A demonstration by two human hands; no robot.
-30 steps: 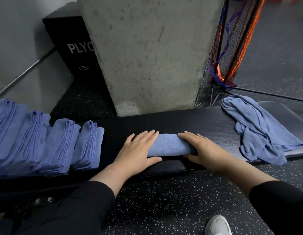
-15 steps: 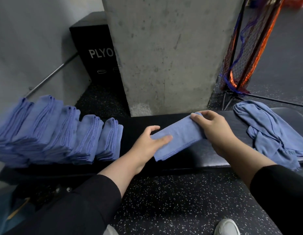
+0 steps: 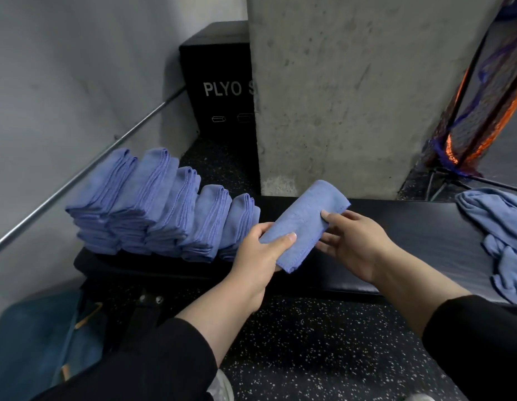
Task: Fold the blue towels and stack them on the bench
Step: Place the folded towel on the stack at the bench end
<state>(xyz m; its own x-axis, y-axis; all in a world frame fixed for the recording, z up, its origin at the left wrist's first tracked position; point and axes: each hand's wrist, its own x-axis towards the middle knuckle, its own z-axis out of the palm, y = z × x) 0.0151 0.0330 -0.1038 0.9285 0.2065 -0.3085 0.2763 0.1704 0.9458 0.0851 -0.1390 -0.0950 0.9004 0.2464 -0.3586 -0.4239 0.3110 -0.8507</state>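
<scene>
Blue towels point(image 3: 305, 224), black bench point(image 3: 410, 227)

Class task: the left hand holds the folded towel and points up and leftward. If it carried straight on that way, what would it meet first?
Probably the nearest folded stack in the row of towels on the bench. The left hand, gripping the folded towel, is already close to it, though depth is unclear.

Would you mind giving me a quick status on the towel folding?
Both hands, left and right, grip folded towel above bench. Folded row at left. Unfolded towel waits right. Path clear.
</scene>
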